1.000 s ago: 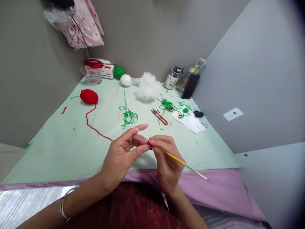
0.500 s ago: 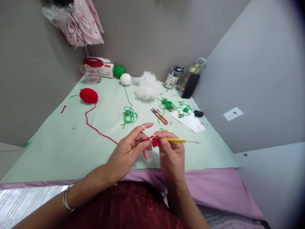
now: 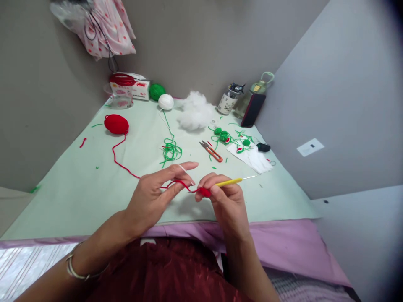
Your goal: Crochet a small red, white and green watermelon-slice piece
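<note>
Gripping is confirmed at both hands, which are held above the near edge of the desk (image 3: 78,180).

1. Left hand (image 3: 154,197): thumb and curled fingers are pinched on the red strand (image 3: 113,157); the index finger is extended forward.
2. Right hand (image 3: 225,201): closed on the crochet hook (image 3: 231,181), with the fingertips also pressing the small red crochet piece (image 3: 204,192). The piece sits between the 2 hands, touching the right fingertips and just beside the left.

Change over the last 1 s: the free end of the hook swung from low and near right, through level, to its present upward tilt. The hands have also drawn slightly apart, and a short length of strand now shows taut between them. Judgement: the hook has been rotated through a stitch motion and yarn tension is applied.

Orientation: the long axis of the hook runs left to right. The working end is buried at the red piece; the yellow handle and bare metal tail point right and slightly away from the person.

Beyond the hands, the strand trails left across the desk to the red yarn ball (image 3: 116,124). A green yarn tangle (image 3: 171,152) and orange snips (image 3: 211,152) lie mid-desk. White stuffing (image 3: 195,110) and a white yarn ball (image 3: 166,101) sit near the far wall.
</note>
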